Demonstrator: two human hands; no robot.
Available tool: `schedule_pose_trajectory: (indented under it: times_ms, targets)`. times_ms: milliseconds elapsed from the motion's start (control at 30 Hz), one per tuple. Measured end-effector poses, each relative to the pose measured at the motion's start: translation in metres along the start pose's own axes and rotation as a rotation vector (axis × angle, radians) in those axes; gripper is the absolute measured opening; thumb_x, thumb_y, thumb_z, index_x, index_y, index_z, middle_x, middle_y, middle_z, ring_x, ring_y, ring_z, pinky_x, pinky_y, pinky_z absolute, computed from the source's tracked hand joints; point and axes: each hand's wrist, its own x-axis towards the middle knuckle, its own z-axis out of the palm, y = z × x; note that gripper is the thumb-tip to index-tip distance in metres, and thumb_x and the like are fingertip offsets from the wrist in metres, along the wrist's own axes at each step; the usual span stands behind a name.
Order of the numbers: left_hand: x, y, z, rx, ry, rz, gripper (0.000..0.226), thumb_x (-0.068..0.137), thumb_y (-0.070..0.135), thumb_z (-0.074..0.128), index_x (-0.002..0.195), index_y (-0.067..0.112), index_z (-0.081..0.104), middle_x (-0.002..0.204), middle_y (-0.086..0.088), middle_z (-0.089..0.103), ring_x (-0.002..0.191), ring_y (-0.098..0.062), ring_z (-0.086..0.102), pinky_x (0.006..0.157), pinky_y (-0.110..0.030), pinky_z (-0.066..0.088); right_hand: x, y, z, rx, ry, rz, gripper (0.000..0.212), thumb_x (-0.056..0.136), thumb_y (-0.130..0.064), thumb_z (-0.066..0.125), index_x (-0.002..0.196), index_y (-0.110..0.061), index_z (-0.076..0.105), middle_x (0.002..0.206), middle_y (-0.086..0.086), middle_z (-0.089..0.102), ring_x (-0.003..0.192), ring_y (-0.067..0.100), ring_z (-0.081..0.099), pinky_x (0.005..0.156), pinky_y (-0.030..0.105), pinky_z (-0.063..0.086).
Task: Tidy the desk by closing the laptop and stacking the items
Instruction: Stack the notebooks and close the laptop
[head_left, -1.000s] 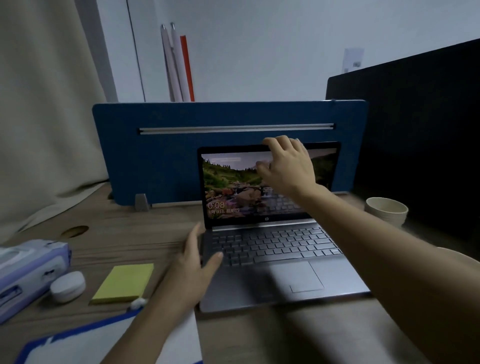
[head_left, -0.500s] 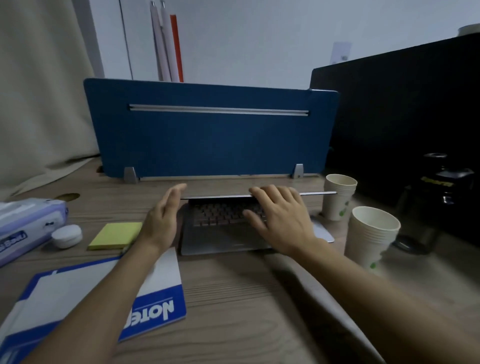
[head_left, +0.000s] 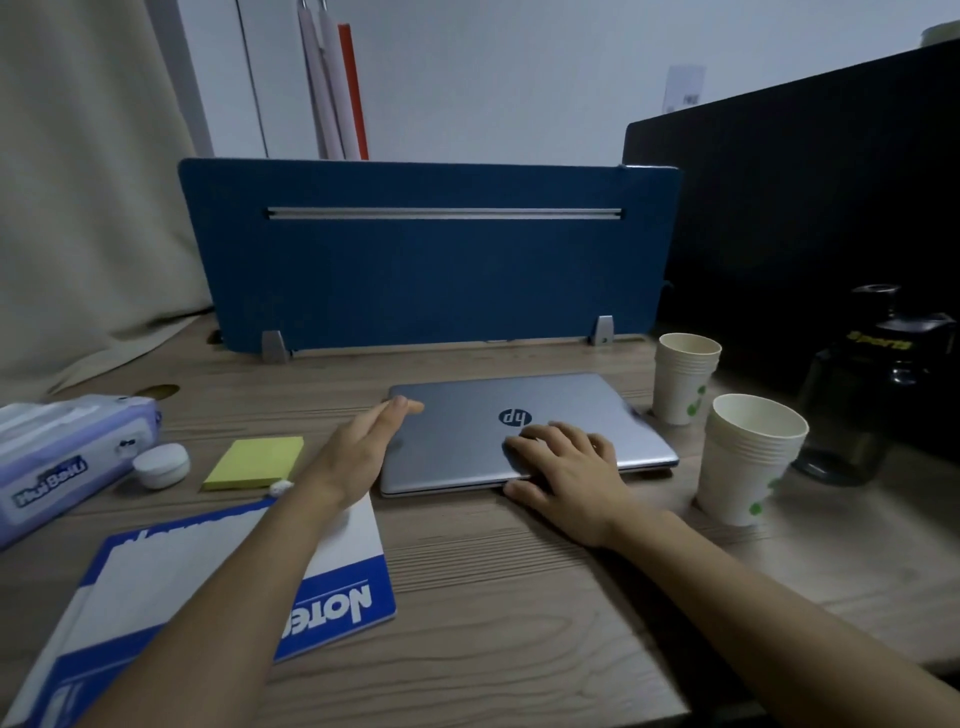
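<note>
The silver laptop (head_left: 561, 405) lies flat on the wooden desk with its lid down and the logo showing. My right hand (head_left: 566, 467) rests palm down on the lid's near right part, fingers spread, thumb at the front edge. My left hand (head_left: 363, 449) is flat against the laptop's left side, fingers together, tips at the back left corner. A blue and white notebook (head_left: 343, 597) lies under my left forearm. Yellow sticky notes (head_left: 257, 462), a small white round case (head_left: 161, 464) and a purple tissue pack (head_left: 62, 462) sit to the left.
Two stacks of paper cups (head_left: 683, 376) (head_left: 748, 457) stand right of the laptop, with a dark bottle (head_left: 862, 384) beyond them. A blue divider panel (head_left: 426, 260) stands along the desk's back, a black panel (head_left: 810, 208) on the right. A curtain hangs at left.
My right hand pushed the laptop lid from upright down to flat, and the screen went out of sight. My left hand stayed at the laptop's left side. The view tilted down.
</note>
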Motion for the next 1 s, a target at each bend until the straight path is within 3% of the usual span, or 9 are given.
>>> schedule_pose_trajectory:
  times_ms: [167, 300, 400, 533, 667, 867, 1000]
  targets:
    - [0.003, 0.002, 0.004, -0.028, 0.029, -0.047, 0.068, 0.085, 0.074, 0.028, 0.137, 0.038, 0.053, 0.139, 0.013, 0.052, 0.129, -0.009, 0.045, 0.106, -0.033, 0.035, 0.014, 0.003, 0.007, -0.008, 0.006, 0.034, 0.063, 0.080, -0.074, 0.021, 0.136, -0.047, 0.029, 0.146, -0.012, 0.040, 0.136, 0.018, 0.027, 0.097, 0.036, 0.010]
    - [0.007, 0.006, 0.010, 0.004, 0.071, -0.013, 0.054, 0.098, 0.055, 0.033, 0.145, 0.030, 0.044, 0.145, 0.011, 0.045, 0.124, 0.001, 0.038, 0.094, -0.014, 0.029, 0.039, 0.004, 0.015, -0.010, 0.000, 0.046, 0.059, 0.083, -0.069, 0.022, 0.136, -0.046, 0.034, 0.147, -0.008, 0.039, 0.136, 0.021, 0.027, 0.100, 0.044, 0.015]
    - [0.010, 0.003, 0.012, 0.045, 0.070, -0.001, 0.050, 0.101, 0.049, 0.036, 0.147, 0.029, 0.040, 0.151, 0.009, 0.040, 0.126, 0.001, 0.034, 0.098, -0.021, 0.025, 0.065, 0.009, 0.025, -0.011, 0.000, 0.048, 0.051, 0.088, -0.064, 0.031, 0.134, -0.045, 0.038, 0.146, -0.007, 0.040, 0.136, 0.022, 0.028, 0.101, 0.045, 0.017]
    - [0.017, -0.003, 0.013, 0.076, 0.064, -0.016, 0.052, 0.100, 0.052, 0.037, 0.147, 0.032, 0.039, 0.155, 0.008, 0.036, 0.137, -0.007, 0.035, 0.102, -0.025, 0.027, 0.102, 0.019, 0.036, -0.008, 0.001, 0.062, 0.046, 0.091, -0.061, 0.039, 0.134, -0.045, 0.040, 0.147, -0.007, 0.040, 0.136, 0.023, 0.029, 0.102, 0.045, 0.018]
    - [0.029, -0.010, 0.016, 0.152, 0.065, -0.007, 0.054, 0.097, 0.056, 0.037, 0.147, 0.035, 0.038, 0.158, 0.009, 0.031, 0.132, 0.000, 0.031, 0.102, -0.024, 0.025, 0.133, 0.027, 0.046, 0.008, -0.004, 0.063, 0.045, 0.091, -0.060, 0.042, 0.133, -0.044, 0.043, 0.147, -0.006, 0.040, 0.135, 0.023, 0.030, 0.102, 0.044, 0.018]
    - [0.036, -0.016, 0.019, 0.208, 0.012, 0.002, 0.081, 0.077, 0.073, 0.029, 0.147, 0.034, 0.037, 0.159, 0.010, 0.027, 0.143, -0.008, 0.028, 0.112, -0.028, 0.023, 0.152, 0.037, 0.055, 0.019, 0.018, 0.061, 0.046, 0.089, -0.061, 0.044, 0.131, -0.044, 0.045, 0.145, -0.006, 0.043, 0.134, 0.024, 0.032, 0.101, 0.045, 0.017]
    - [0.036, -0.015, 0.021, 0.258, -0.002, 0.004, 0.071, 0.086, 0.068, 0.033, 0.147, 0.032, 0.038, 0.159, 0.009, 0.026, 0.143, -0.009, 0.027, 0.109, -0.025, 0.021, 0.152, 0.037, 0.055, 0.027, 0.016, 0.054, 0.047, 0.089, -0.061, 0.045, 0.132, -0.043, 0.045, 0.145, -0.004, 0.044, 0.134, 0.026, 0.033, 0.101, 0.044, 0.018]
